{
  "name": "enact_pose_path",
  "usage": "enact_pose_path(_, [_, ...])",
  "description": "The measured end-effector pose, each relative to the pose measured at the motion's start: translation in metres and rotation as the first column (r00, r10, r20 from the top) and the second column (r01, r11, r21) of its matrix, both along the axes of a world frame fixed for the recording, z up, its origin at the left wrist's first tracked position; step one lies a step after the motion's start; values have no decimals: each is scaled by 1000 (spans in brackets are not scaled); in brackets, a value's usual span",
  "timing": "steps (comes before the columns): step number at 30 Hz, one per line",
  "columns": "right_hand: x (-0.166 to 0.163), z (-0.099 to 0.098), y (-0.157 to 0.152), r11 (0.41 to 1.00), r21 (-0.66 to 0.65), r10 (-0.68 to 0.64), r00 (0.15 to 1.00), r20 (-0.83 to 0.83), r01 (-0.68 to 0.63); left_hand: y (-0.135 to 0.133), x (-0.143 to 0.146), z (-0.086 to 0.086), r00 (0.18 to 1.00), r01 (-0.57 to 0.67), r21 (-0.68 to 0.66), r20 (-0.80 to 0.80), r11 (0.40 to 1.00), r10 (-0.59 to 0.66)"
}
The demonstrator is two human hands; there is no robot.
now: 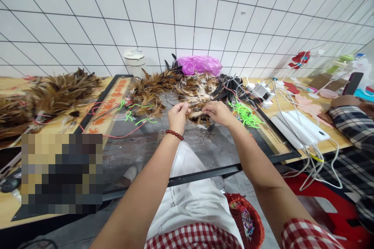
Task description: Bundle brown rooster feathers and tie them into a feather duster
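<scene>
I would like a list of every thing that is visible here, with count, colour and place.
feather bundle: one, brown, between both hands
feather pile: one, brown and black, behind hands
feather heap: one, brown, far left
plastic bag: one, pink, by wall
cords: several, green, right of hands
power banks: several, white, right
basket: one, red, under table
sleeve: one, plaid, another person's, far right
bracelet: one, red, left wrist
left hand: grip shut on feather bundle
right hand: grip shut on feather bundle

Both arms reach forward, left hand (178, 116) and right hand (217, 112) close together (fingers pinched).
</scene>
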State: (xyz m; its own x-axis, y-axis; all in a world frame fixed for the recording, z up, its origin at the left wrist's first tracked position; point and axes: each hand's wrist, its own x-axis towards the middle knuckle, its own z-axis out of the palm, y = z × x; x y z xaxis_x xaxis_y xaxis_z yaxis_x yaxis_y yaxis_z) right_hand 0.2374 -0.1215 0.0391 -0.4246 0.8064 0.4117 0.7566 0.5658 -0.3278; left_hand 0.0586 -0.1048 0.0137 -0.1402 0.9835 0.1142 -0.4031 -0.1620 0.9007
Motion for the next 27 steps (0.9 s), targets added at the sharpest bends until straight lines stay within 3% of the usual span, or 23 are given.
enact_pose_path(5, [-5,4,-4,990,133,27,998,63,-35,-4,1,-1,979,35,49,-205,998,-24])
enact_pose_path(11, [-14,2,-9,980,199,-5,998,67,-8,-8,1,-1,907,209,58,-386,976,-171])
enact_pose_path(15, [-19,1,-10,974,225,-33,999,29,25,-9,0,-1,853,239,50,-489,970,-184])
enact_pose_path(18, [-19,1,-10,979,185,-75,995,-66,86,-8,0,-2,863,217,20,-471,976,-182])
enact_pose_path(21, [-16,-1,-7,998,52,-39,991,-124,46,-5,0,-4,922,180,11,-352,984,-165])
enact_pose_path(23, [-13,-4,-4,1000,-12,-30,995,-93,29,-2,-1,-6,960,110,4,-259,994,-105])
enact_pose_path(27, [-7,-5,0,991,-18,-131,989,-69,130,5,-4,-8,985,-88,-17,-151,996,85])
